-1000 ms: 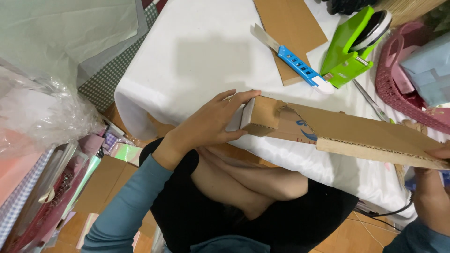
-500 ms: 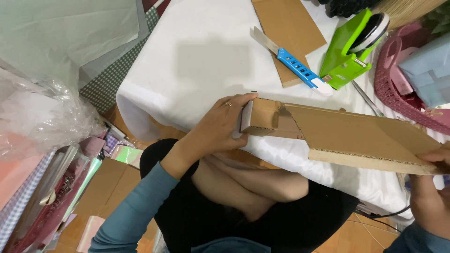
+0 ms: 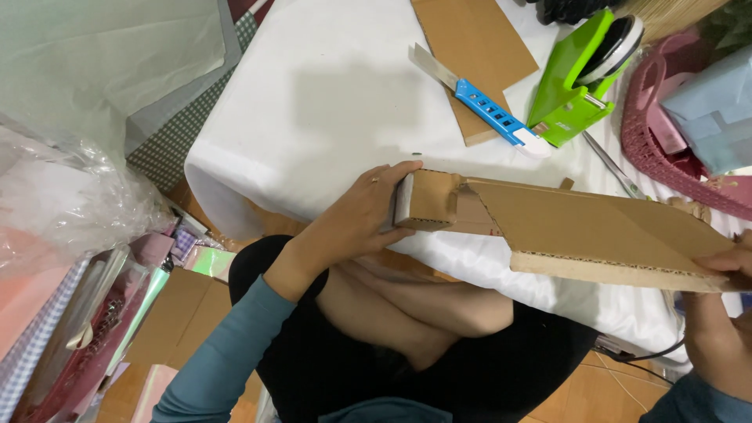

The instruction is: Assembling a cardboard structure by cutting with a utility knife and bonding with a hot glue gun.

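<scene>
**Both hands on the folded cardboard, held over the table edge**

Your left hand (image 3: pixel 356 223) is wrapped round the narrow folded end of the cardboard piece (image 3: pixel 580 231): fingers curled over the top and far side, thumb underneath, so it's a firm closed grip on that end. Your right hand (image 3: pixel 724 313) is at the opp. end, lower right of the view; thumb lies on the top face near the corner, rest of the fingers are under the board & mostly out of frame, so it grips the board but how tightly you can't tell.

The cardboard runs left to right in front of you, long and flat, corrugated edge facing you, tilted slightly down to the right. It sits above the near edge of the white table (image 3: pixel 313 102), between your lap and the tabletop, not resting on it as far as can be seen.

On the table beyond: a blue utility knife (image 3: pixel 478 102) w/ blade out, lying partly on a flat cardboard sheet (image 3: pixel 470 39); just right of it a green tape dispenser (image 3: pixel 580 86). A pink basket (image 3: pixel 666 149) is at the far right. Clear plastic bags (image 3: pixel 63 196) are piled on the left.
</scene>
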